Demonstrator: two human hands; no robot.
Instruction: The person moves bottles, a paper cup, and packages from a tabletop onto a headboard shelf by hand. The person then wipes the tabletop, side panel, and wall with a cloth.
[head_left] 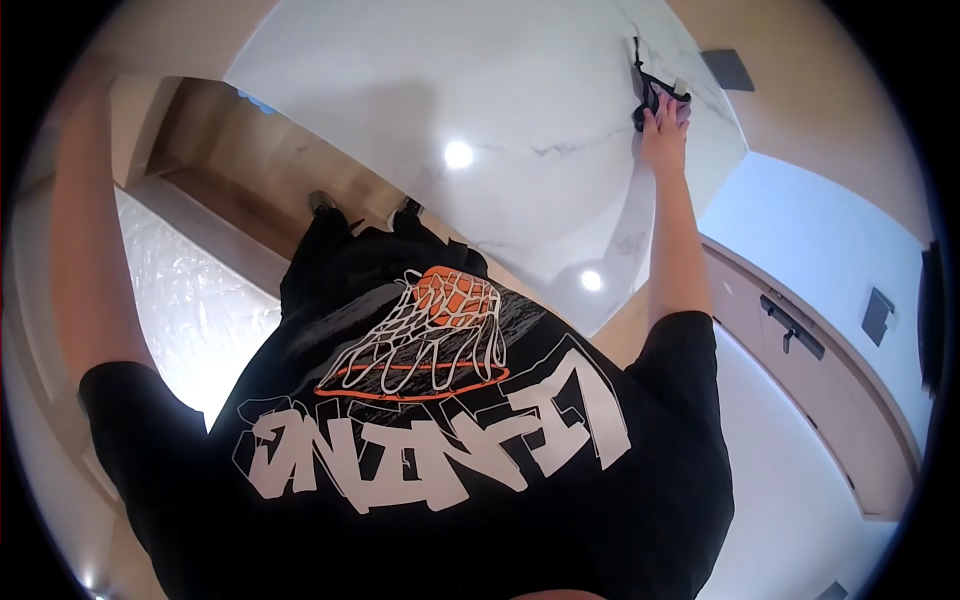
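Note:
My right hand (666, 135) is stretched out at the upper right, on a dark purple cloth (681, 108) with black edging and a small pale tag. Its fingers rest over the cloth and seem to grip it, while a thin black strap trails upward. Beneath the cloth lies a glossy white surface (530, 110) with grey marble veins. On the far left my left arm reaches up, and my left hand (88, 88) fades into the dim, blurred edge of the view. Its fingers cannot be made out, nor what it touches.
Below, my shoe (321, 202) stands on a wooden floor (225, 135). At left is a bright, wrinkled plastic-like sheet (195, 290). A door with a black handle (790, 325) is at right, with a grey wall plate (878, 315) and another grey plate (727, 69) nearby.

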